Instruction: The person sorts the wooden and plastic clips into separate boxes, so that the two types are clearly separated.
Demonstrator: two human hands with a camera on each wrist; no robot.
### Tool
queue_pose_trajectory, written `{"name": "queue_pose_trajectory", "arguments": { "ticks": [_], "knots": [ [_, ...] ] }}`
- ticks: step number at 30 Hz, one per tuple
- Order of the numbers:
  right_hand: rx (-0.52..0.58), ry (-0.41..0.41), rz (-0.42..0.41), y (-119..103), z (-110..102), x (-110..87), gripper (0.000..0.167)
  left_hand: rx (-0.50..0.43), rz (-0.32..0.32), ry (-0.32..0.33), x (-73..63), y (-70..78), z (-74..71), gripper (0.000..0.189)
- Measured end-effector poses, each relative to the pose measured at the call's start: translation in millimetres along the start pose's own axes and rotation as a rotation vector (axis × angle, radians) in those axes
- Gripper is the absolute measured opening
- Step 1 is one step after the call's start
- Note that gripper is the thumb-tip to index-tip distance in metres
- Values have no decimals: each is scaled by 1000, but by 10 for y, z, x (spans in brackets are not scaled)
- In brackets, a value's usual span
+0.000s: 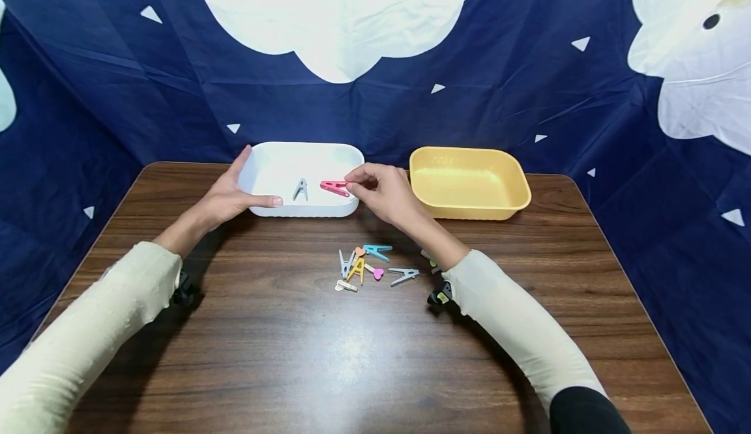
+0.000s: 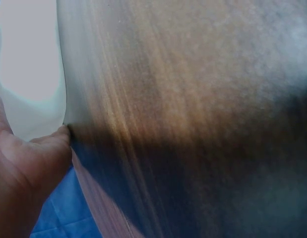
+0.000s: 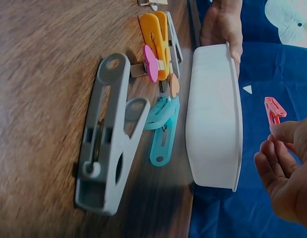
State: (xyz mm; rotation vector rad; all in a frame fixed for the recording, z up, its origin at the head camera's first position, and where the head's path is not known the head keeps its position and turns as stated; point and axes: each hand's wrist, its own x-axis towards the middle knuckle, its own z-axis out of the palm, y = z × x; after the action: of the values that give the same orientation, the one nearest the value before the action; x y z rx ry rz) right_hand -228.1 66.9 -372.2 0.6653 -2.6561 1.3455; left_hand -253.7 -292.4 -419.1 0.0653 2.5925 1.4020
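Over the right end of the white plastic basin [image 1: 302, 209], my right hand [image 1: 384, 193] pinches a red clothespin [image 1: 334, 188] between thumb and fingertips. The right wrist view shows this red clothespin [image 3: 274, 109] raised above the basin's rim. My left hand [image 1: 225, 193] holds the basin's left end, thumb along the front wall and fingers at the far left side. Inside the basin lies a grey clothespin [image 1: 300, 189]. In front of it on the table are a blue clothespin [image 1: 377, 251], a yellow clothespin [image 1: 356, 270] and another grey clothespin [image 1: 403, 276].
A yellow basin [image 1: 469, 212] stands to the right of the white one. Small wooden clips, one with a pink heart [image 1: 378, 274], lie among the loose clothespins on the wooden table [image 1: 264, 356]. A dark blue curtain [image 1: 352, 115] hangs behind the table.
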Motion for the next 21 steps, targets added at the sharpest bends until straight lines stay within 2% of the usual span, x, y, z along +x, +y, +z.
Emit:
{"name": "queue_pose_trajectory", "arguments": {
  "ticks": [21],
  "knots": [
    [1,1,-2,-27,122,111,12,7,8,3,5,-12,5,149]
  ]
}}
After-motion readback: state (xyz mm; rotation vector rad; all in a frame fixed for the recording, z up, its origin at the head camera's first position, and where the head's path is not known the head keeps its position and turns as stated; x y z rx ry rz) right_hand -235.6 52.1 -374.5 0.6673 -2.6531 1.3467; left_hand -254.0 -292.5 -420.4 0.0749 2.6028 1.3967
